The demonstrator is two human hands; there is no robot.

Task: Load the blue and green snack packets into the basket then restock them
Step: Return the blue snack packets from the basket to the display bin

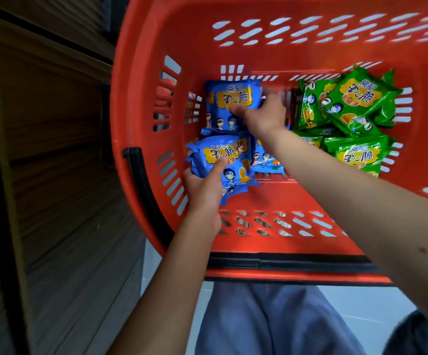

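As left hand (204,190) holds 1 packet (218,160), right hand (264,116) pinches another (233,98).

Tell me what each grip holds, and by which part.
The left grip holds the near blue packet by its left edge; the right grip holds the far blue packet by its near right corner.

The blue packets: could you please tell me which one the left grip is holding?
The nearest blue packet, lower left of the group: the left grip holds its bottom edge, thumb on front. The right grip pinches the farthest blue packet.
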